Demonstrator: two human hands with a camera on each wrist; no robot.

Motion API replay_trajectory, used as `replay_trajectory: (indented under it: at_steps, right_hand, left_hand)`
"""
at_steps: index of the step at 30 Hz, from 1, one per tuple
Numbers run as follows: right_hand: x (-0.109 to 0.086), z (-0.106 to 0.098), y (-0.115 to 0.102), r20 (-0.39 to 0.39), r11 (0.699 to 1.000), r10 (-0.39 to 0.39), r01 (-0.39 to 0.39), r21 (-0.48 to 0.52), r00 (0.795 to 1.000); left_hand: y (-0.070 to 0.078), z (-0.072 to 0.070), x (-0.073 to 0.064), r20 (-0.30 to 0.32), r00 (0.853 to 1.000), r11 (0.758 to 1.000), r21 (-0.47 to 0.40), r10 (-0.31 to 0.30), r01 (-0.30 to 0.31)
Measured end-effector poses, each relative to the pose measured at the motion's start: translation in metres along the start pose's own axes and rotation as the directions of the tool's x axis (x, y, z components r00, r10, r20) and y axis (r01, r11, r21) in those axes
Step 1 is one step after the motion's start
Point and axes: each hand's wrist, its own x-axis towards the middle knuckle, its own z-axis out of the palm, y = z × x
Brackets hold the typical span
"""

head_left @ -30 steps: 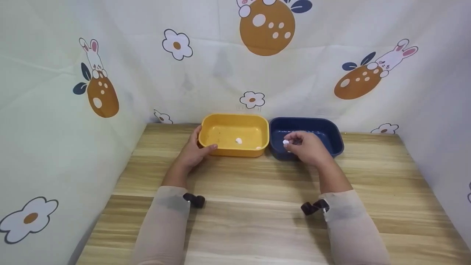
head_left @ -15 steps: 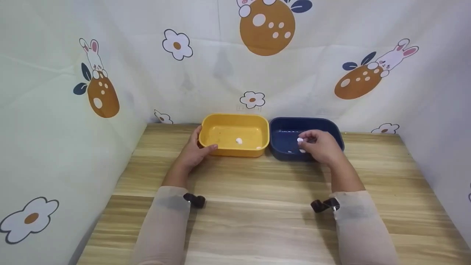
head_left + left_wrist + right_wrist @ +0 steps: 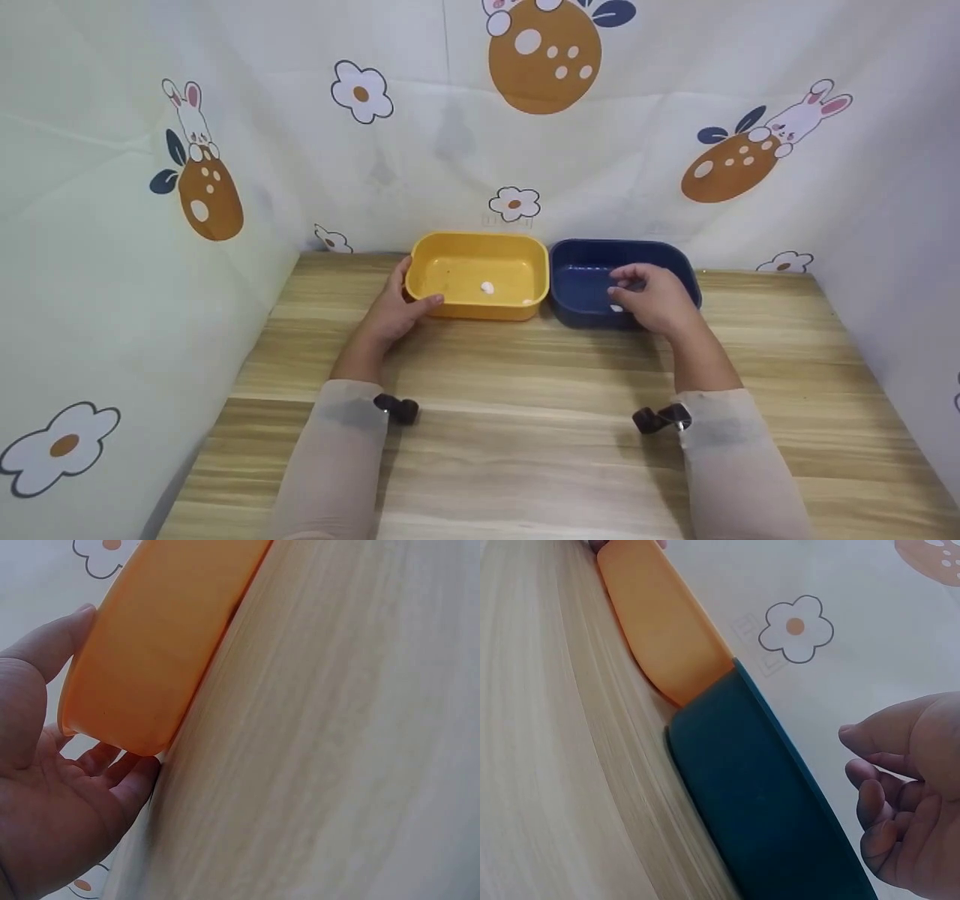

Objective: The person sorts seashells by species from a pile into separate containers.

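My left hand (image 3: pixel 391 309) grips the left end of a yellow plastic bin (image 3: pixel 480 310). In the left wrist view its thumb lies on the rim and the fingers curl under the end wall. One small white piece (image 3: pixel 487 287) lies on the yellow bin's floor, with another (image 3: pixel 527 301) near the front right corner; their kind is too small to tell. Over the dark blue bin (image 3: pixel 581 313) hovers my right hand (image 3: pixel 654 298), thumb and fingers apart with nothing between them. Below its thumb a white piece (image 3: pixel 616 308) shows inside the blue bin. The hand hides part of that bin.
Both bins stand side by side, touching, at the back of a wood-grain table (image 3: pixel 510 420). Right behind them rises a patterned cloth (image 3: pixel 442 150), which also closes off the left and right sides. Each wrist carries a black camera mount (image 3: pixel 401 409).
My right hand has moved right over the blue bin and let go of the white piece it pinched. The left hand stays on the yellow bin.
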Motion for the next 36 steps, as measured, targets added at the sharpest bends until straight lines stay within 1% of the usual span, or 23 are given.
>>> replay_trajectory:
  at_steps: [8,14,23,26,28,33,35,36]
  right_hand:
    - [-0.001,0.004,-0.006,-0.01,1.0,-0.024,0.024,0.0,1.0]
    - [-0.002,0.005,-0.009,-0.005,1.0,-0.016,0.016,0.018,1.0]
    - [-0.002,0.004,-0.008,-0.012,1.0,-0.004,0.004,0.017,1.0]
    - [-0.002,0.003,-0.008,-0.015,1.0,-0.011,0.011,0.012,1.0]
    - [-0.002,0.003,-0.008,-0.017,1.0,-0.016,0.016,0.01,1.0]
    - [-0.002,0.003,-0.008,-0.029,1.0,-0.022,0.022,0.01,0.999]
    - [-0.002,0.003,-0.009,-0.035,1.0,-0.024,0.025,0.008,0.999]
    - [-0.002,0.003,-0.009,-0.036,1.0,-0.026,0.026,0.008,0.999]
  left_hand:
    - [0.0,-0.001,-0.003,0.004,0.999,0.999,-0.017,0.035,-0.035]
    - [0.001,-0.001,-0.004,-0.003,1.0,0.999,-0.026,0.027,-0.027]
    - [0.004,0.001,-0.004,-0.004,0.999,0.999,-0.027,0.035,-0.035]
    - [0.004,0.001,-0.004,-0.012,0.999,0.999,-0.032,0.034,-0.034]
    - [0.005,0.001,-0.004,-0.021,0.999,0.998,-0.037,0.043,-0.044]
    - [0.009,-0.001,-0.005,-0.042,0.996,0.997,-0.008,0.079,-0.079]
    - [0.012,-0.002,-0.007,-0.052,0.996,0.997,0.007,0.075,-0.075]
    - [0.014,-0.002,-0.008,-0.063,0.996,0.998,0.022,0.061,-0.06]
